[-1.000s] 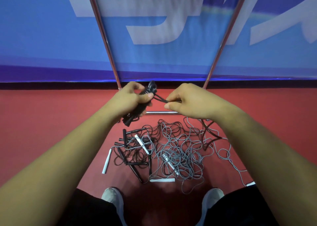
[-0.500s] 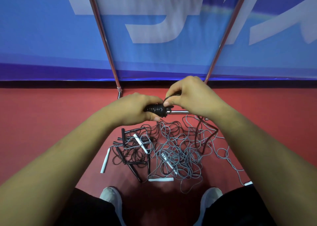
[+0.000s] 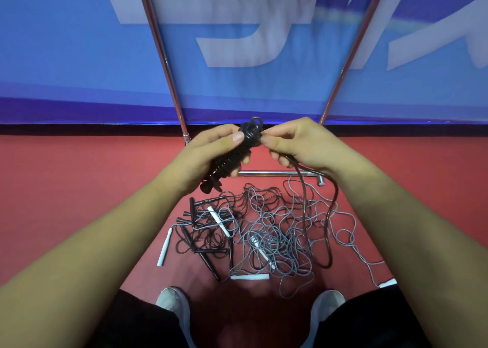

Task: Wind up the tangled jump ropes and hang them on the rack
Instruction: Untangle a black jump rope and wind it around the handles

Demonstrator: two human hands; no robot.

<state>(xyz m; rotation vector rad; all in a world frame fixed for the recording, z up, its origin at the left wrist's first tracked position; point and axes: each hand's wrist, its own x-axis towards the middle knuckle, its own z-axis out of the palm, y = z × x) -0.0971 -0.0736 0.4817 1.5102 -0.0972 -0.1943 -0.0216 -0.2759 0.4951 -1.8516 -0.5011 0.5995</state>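
Black jump rope, wound in tight turns into a thick bundle [image 3: 230, 160], is sitting in the left hand [image 3: 208, 152], whose fingers are curling round the bundle's lower half while the thumb is pressing on its upper end. The bundle is tilting up and to the right, above the red floor [image 3: 66, 202] and in front of the rack.

The right hand [image 3: 298, 144] is pinching the cord at the knotted top of the bundle between thumb and forefinger, the other fingers curling beneath. From under this hand a loose black tail of cord [image 3: 303, 192] is hanging down in a long loop onto the pile below.

On the floor, a tangle of thin grey rope [image 3: 277, 236] is lying just beside a smaller tangle of black rope with black handles [image 3: 208, 242], the two overlapping at their edges. Slim white handles [image 3: 164, 248] are lying among and beside the cords.

Two slanting chrome poles and a low crossbar of the metal rack [image 3: 277, 173] are standing before a blue banner with pale lettering [image 3: 66, 57]. White shoes [image 3: 173, 304] are showing at the bottom edge.
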